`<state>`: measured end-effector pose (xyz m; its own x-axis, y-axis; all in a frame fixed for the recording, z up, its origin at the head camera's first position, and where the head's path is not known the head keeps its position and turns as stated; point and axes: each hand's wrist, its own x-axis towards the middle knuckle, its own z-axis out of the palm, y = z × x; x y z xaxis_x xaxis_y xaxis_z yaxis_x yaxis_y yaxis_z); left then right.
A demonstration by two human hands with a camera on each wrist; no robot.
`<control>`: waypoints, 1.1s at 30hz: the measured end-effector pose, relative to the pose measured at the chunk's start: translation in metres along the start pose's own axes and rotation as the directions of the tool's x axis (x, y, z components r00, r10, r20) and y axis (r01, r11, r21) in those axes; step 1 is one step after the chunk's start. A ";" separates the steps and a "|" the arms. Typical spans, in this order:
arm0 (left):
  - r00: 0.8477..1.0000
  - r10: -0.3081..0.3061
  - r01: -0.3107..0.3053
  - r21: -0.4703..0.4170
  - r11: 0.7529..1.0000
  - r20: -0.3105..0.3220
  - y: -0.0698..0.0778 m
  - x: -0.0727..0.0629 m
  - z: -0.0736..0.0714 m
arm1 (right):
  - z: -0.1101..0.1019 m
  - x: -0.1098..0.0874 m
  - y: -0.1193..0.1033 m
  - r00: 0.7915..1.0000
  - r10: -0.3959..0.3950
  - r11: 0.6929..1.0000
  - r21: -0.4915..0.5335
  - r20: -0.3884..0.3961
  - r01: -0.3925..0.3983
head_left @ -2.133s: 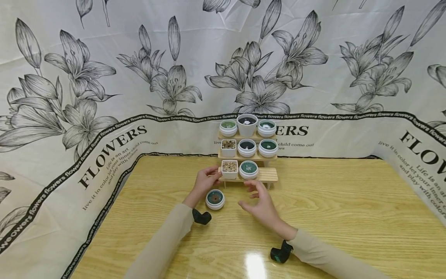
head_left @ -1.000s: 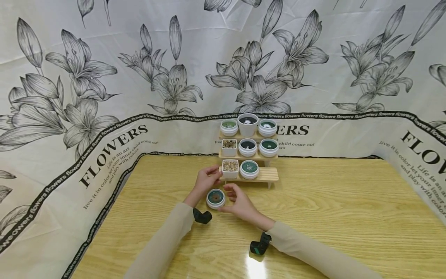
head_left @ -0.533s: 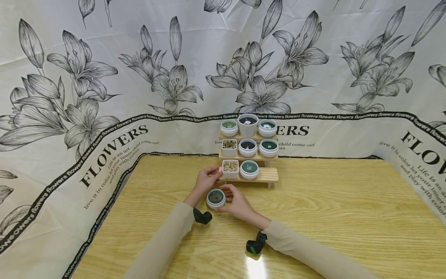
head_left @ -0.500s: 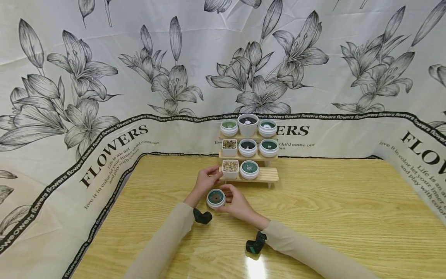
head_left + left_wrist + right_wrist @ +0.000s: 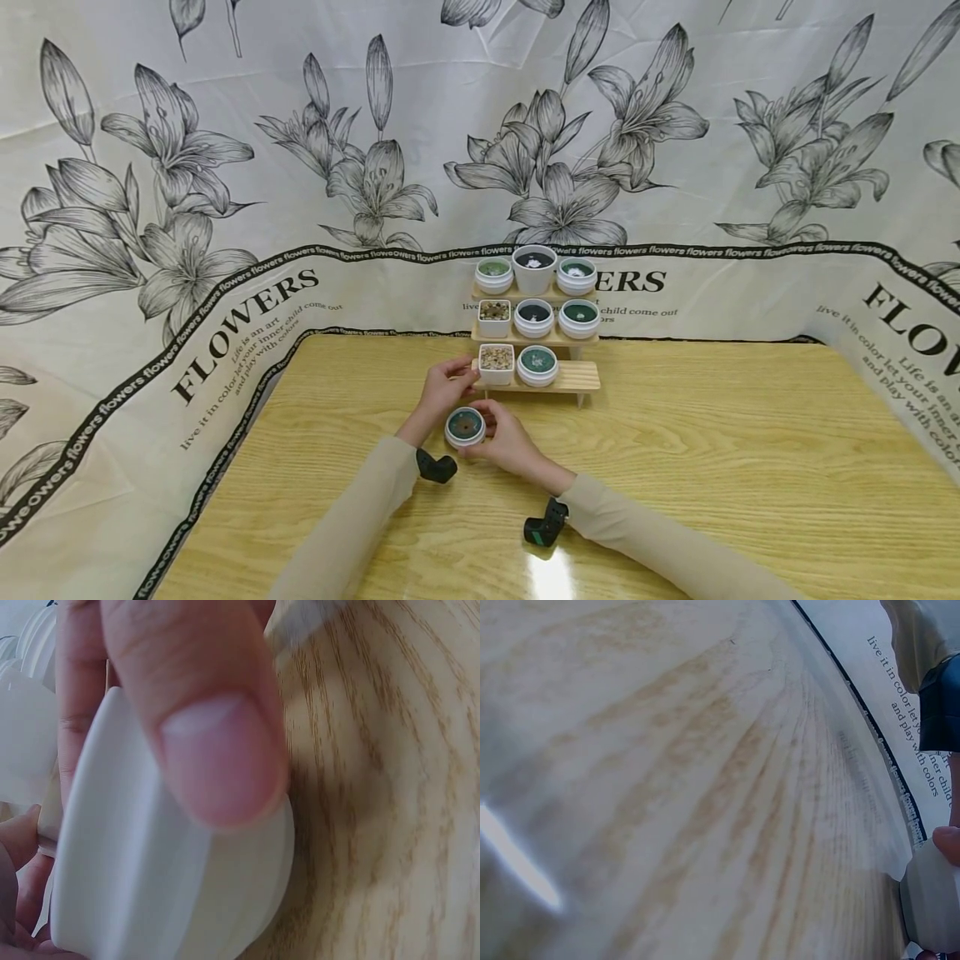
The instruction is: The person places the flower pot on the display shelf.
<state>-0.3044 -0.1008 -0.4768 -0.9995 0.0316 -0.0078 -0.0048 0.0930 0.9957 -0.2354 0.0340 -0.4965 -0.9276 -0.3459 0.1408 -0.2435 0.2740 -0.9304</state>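
Observation:
In the head view my right hand grips a small round white pot from its right side; the pot's top is teal with a brown centre. The left wrist view shows that pot close up, with a thumb on its side. My left hand pinches the left end of a three-step wooden stand, beside a square white pot of gravel. Next to it on the bottom step sits a round white pot with a green top.
On the middle and top steps are several more white pots, including a square one and a taller one. Behind the stand hangs a flower-printed cloth. Bare wooden table extends to the right.
My right hand has moved left and toward me from beside the bottom step to the round pot, and its fingers have closed round it. The left hand has stayed at the stand.

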 end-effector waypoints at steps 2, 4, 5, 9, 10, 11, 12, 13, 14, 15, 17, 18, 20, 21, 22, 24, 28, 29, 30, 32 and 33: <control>1.000 -0.003 0.003 -0.002 1.000 -0.002 0.000 0.000 0.001 | 0.000 -0.001 0.000 1.000 0.003 1.000 -0.004 0.001 -0.003; 1.000 -0.006 0.006 0.004 1.000 -0.005 0.001 -0.001 0.001 | -0.001 -0.001 0.000 1.000 0.006 1.000 -0.004 0.002 -0.006; 1.000 -0.007 0.007 0.008 1.000 -0.006 0.001 -0.001 0.001 | -0.001 -0.002 0.000 1.000 0.005 1.000 -0.005 0.003 -0.005; 1.000 -0.011 0.011 0.022 1.000 -0.006 0.001 -0.001 0.001 | -0.002 -0.004 -0.002 1.000 0.004 1.000 -0.013 0.000 -0.004; 1.000 -0.010 0.010 0.023 1.000 -0.005 0.002 -0.001 0.001 | -0.003 -0.005 -0.002 1.000 0.003 1.000 -0.015 -0.001 -0.003; 1.000 -0.012 0.012 0.023 1.000 -0.004 0.002 -0.001 0.001 | -0.003 -0.005 -0.002 1.000 0.004 1.000 -0.017 -0.002 -0.004; 1.000 -0.014 0.014 0.022 1.000 -0.002 0.002 -0.001 0.001 | -0.004 -0.006 -0.002 1.000 0.005 1.000 -0.018 -0.003 -0.005; 1.000 -0.016 0.016 0.018 1.000 0.000 0.002 -0.001 0.000 | -0.004 -0.007 -0.003 1.000 0.007 1.000 -0.018 -0.004 -0.007; 1.000 -0.017 0.017 0.015 1.000 0.005 0.002 -0.001 0.000 | -0.005 -0.007 -0.003 1.000 0.009 1.000 -0.019 -0.006 -0.009; 1.000 -0.020 0.020 0.010 1.000 0.009 0.002 -0.001 0.000 | -0.005 -0.008 -0.003 1.000 0.010 1.000 -0.017 -0.007 -0.010; 0.999 -0.028 0.028 0.007 1.000 0.021 0.004 -0.001 -0.001 | -0.007 -0.009 -0.004 1.000 0.012 1.000 -0.016 -0.011 -0.012; 0.999 -0.027 0.027 0.005 1.000 0.025 0.007 -0.003 -0.001 | -0.007 -0.010 -0.004 1.000 0.012 1.000 -0.020 -0.013 -0.012; 0.999 -0.023 0.023 0.004 1.000 0.033 0.014 -0.008 -0.001 | -0.009 -0.011 -0.004 1.000 0.016 0.999 -0.029 -0.019 -0.016; 0.999 -0.024 0.023 0.005 1.000 0.036 0.014 -0.007 -0.002 | -0.010 -0.012 -0.004 1.000 0.017 0.999 -0.030 -0.021 -0.018; 0.999 -0.022 0.022 0.004 1.000 0.037 0.014 -0.007 -0.002 | -0.011 -0.013 -0.004 1.000 0.017 0.999 -0.032 -0.022 -0.018; 0.999 -0.013 0.013 -0.003 1.000 0.030 0.010 -0.005 -0.001 | -0.013 -0.015 -0.004 0.999 0.022 0.999 -0.033 -0.026 -0.023; 1.000 -0.003 0.003 -0.004 1.000 0.004 -0.001 0.002 0.000 | -0.019 -0.019 -0.004 1.000 0.020 1.000 -0.019 -0.024 -0.020; 1.000 -0.001 0.001 -0.002 1.000 -0.004 -0.001 0.001 0.001 | -0.020 -0.020 -0.004 0.999 0.020 1.000 -0.016 -0.025 -0.020; 1.000 -0.001 0.001 0.000 1.000 -0.011 -0.001 0.001 0.001 | -0.022 -0.021 -0.004 1.000 0.019 1.000 -0.015 -0.024 -0.020; 1.000 -0.001 0.001 0.004 1.000 -0.019 -0.001 0.001 0.002 | -0.025 -0.023 -0.003 1.000 0.014 1.000 -0.011 -0.023 -0.014; 1.000 -0.002 0.002 0.004 1.000 -0.022 -0.001 0.000 0.002 | -0.027 -0.024 -0.003 1.000 0.014 1.000 -0.011 -0.025 -0.014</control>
<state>-0.3047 -0.0990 -0.4775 -0.9999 0.0098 -0.0080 -0.0070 0.0971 0.9952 -0.2200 0.0653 -0.4881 -0.9376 -0.3200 0.1363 -0.2335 0.2886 -0.9285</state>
